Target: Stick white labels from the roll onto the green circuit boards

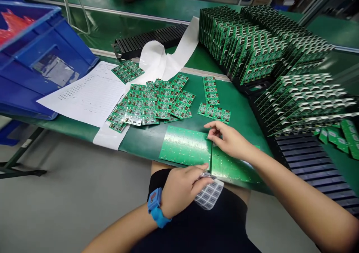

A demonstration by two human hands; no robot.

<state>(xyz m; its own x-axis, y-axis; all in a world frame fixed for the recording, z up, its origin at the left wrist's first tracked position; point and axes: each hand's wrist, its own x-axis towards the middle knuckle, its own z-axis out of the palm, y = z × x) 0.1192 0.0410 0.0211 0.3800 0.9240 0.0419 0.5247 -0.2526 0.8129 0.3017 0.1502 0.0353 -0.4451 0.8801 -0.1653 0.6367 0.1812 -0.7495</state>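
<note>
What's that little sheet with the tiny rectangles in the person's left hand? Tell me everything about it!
The label sheet is a small, pale grey, glossy, flexible strip, printed with neat rows of tiny white rectangular stickers bearing dark marks too small to read. It is bent a little and tilts over the person's lap, just below the table edge. The left hand pinches its upper end between thumb and fingers; its lower end hangs free. Right above it lies a flat green circuit panel.

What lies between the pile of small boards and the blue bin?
In the head view, a printed paper sheet lies between the pile of small boards and the blue bin.
</note>
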